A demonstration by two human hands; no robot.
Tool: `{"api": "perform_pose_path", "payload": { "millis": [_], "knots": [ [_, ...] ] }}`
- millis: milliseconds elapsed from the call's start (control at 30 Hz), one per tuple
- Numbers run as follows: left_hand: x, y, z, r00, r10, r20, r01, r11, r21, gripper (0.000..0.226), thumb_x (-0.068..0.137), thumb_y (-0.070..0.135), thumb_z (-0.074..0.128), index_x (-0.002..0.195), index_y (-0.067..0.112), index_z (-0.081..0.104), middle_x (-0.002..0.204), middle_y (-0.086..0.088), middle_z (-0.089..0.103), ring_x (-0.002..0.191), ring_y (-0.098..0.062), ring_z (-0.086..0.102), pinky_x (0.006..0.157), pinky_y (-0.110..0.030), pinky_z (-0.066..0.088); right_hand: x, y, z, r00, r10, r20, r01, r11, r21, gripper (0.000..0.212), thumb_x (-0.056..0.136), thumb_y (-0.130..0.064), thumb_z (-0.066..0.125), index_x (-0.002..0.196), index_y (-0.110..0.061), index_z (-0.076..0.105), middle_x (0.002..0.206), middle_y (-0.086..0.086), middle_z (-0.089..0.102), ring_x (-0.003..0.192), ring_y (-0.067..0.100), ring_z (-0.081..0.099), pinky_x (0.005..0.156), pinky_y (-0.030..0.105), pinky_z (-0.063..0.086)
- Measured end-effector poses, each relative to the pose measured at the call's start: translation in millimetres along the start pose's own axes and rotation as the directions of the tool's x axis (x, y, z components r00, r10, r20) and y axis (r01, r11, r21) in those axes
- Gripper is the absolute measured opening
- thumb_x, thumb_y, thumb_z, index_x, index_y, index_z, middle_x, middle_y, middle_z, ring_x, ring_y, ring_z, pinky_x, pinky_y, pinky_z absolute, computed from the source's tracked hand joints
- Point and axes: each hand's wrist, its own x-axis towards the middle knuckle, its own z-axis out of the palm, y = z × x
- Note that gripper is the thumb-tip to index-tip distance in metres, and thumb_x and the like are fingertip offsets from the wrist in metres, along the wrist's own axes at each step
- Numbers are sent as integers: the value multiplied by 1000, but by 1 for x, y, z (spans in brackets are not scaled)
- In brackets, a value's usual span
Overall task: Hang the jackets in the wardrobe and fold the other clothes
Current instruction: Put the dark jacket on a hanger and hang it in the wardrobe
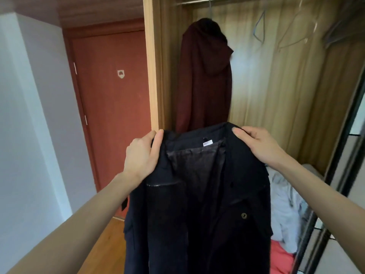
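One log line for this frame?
both hands grip dark jacket by shoulders | maroon coat hung | spare hangers on rail

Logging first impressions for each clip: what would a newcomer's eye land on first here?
The dark navy jacket fills the lower centre, held up by its shoulders in the left hand and right hand. Behind it, a maroon hooded coat hangs from the wardrobe rail, with empty hangers to its right.
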Motion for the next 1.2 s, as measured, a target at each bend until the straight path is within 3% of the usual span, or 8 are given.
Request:
{"api": "perform_pose_path", "payload": {
  "millis": [100,200,333,467,700,867,1067,1200],
  "knots": [
    [21,13,27,1000,10,20,-9,1000,-26,55,106,60,34,68,21,41,54,-3,50,58,-30,50,66,-44,44,8,15,-23,1000,19,-23,-19,1000,12,69,102,-55,55,84,11,46,70,9,41,63,20,40,57,30,30],
    [40,31,54,1000,16,13,-15,997,-73,56,105,56,43,66,16,37,51,0,42,54,-23,40,60,-38,36,17,36,-48,998,28,-53,-27,999,18,67,102,-54,56,84,10,49,68,10,43,62,20,43,55,29,32],
    [66,49,84,1000,6,-15,-8,989,-150,66,103,60,45,69,5,37,54,-3,38,54,-13,32,62,-46,42,31,57,-72,998,19,-68,-15,998,56,67,102,-53,57,91,13,53,70,12,46,63,22,45,55,30,32],
    [87,55,107,1000,-18,-14,15,980,-198,71,99,72,40,70,7,37,55,-2,40,56,-16,36,60,-44,43,49,70,-89,997,7,-79,-3,999,53,68,101,-55,56,90,12,53,70,11,44,64,22,44,58,31,31],
    [129,74,129,997,3,-80,-25,959,-282,62,104,56,49,67,10,30,55,4,31,59,-17,29,58,-39,33,86,83,-110,995,-23,-94,27,999,38,64,102,-54,54,91,9,56,69,8,45,62,20,43,53,26,32],
    [179,90,142,992,2,-128,-28,978,-207,63,102,61,46,68,10,36,55,1,41,60,-23,40,67,-40,42,122,78,-128,990,-49,-135,52,999,16,50,105,-45,53,77,-4,60,62,-4,49,55,11,46,51,16,35],
    [245,101,152,989,51,-141,-85,966,-245,64,97,64,56,65,11,41,55,6,45,57,-15,46,63,-33,41,169,82,-144,980,-96,-174,90,995,-38,56,106,-45,51,85,6,55,67,-1,46,60,11,44,54,21,35],
    [287,117,161,967,149,-207,-188,965,-185,59,100,59,53,65,13,43,56,5,49,61,-19,53,63,-35,40,204,88,-152,978,-96,-186,75,990,-120,59,105,-47,52,85,9,49,71,1,41,64,15,41,58,29,33]
  ]
}}
